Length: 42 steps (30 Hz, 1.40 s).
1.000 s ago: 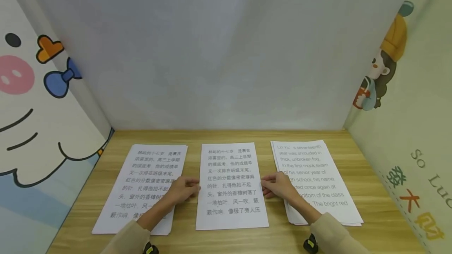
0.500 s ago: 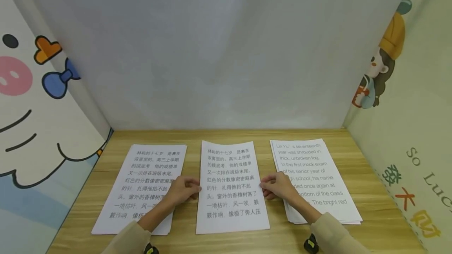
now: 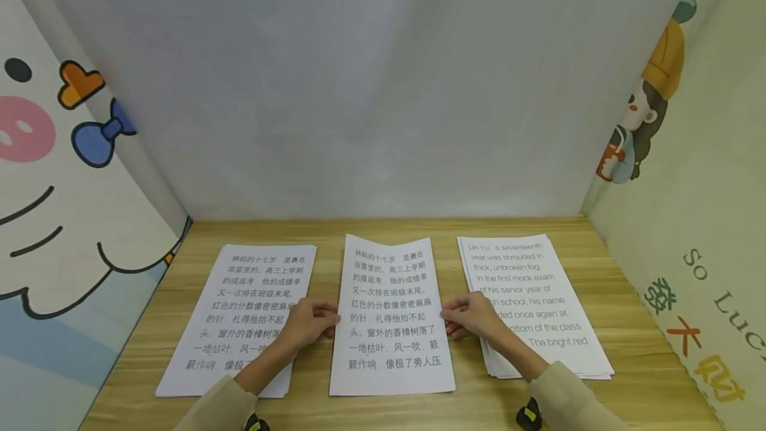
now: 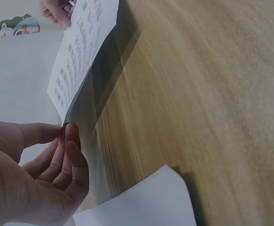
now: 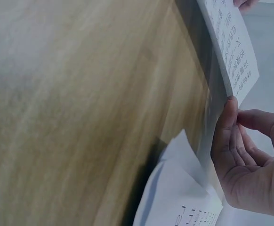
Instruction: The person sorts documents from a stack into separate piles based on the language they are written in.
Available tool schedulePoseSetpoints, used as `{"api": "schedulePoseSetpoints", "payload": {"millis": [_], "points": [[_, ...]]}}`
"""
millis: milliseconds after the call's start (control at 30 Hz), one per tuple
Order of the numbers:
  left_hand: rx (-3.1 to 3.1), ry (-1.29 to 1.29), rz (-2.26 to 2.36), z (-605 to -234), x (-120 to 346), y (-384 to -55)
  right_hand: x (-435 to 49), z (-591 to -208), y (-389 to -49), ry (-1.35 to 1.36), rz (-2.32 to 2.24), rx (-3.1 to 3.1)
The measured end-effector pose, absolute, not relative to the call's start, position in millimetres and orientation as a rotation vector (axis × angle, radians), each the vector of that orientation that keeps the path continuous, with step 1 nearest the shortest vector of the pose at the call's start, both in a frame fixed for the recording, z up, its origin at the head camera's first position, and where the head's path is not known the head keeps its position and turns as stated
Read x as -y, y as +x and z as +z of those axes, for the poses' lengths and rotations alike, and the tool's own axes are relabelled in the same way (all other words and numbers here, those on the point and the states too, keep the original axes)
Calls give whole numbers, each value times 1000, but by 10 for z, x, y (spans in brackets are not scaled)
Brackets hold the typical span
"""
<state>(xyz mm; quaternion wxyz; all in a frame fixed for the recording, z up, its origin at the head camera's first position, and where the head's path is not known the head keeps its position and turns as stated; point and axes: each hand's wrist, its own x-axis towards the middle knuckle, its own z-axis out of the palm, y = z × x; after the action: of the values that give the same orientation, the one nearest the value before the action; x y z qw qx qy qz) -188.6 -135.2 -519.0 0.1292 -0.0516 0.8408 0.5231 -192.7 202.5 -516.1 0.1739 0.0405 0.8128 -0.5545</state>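
A white sheet of paper [image 3: 389, 318] printed with Chinese text is held between both hands in the middle of the head view. My left hand [image 3: 312, 322] pinches its left edge between thumb and fingertips, and my right hand [image 3: 473, 314] pinches the right edge the same way. The sheet's top edge bows, its corners curling up. In the left wrist view the paper [image 4: 80, 56] stands raised off the wood, casting a shadow. The right wrist view shows thumb and index finger meeting at the edge of the paper [image 5: 229, 52].
On the wooden table [image 3: 389, 411], a stack of Chinese-printed sheets [image 3: 197, 351] lies at left, partly under my left forearm. Another stack with English text [image 3: 562, 324] lies at right, partly behind my right forearm. A pale cloth [image 3: 383, 98] hangs behind the table, with cartoon-printed side panels.
The middle sheet, flat a second ago, now curves, its top corners raised and its lower edge slightly nearer me. Both hands keep their pinch and have hardly moved.
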Motion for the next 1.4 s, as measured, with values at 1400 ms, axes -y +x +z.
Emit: {"api": "schedulePoseSetpoints", "payload": {"millis": [1400], "points": [[-2461,-455,1542,-5143,2347,-1590,-1140,-5302,-1845,-75,-1808,-1980]]}}
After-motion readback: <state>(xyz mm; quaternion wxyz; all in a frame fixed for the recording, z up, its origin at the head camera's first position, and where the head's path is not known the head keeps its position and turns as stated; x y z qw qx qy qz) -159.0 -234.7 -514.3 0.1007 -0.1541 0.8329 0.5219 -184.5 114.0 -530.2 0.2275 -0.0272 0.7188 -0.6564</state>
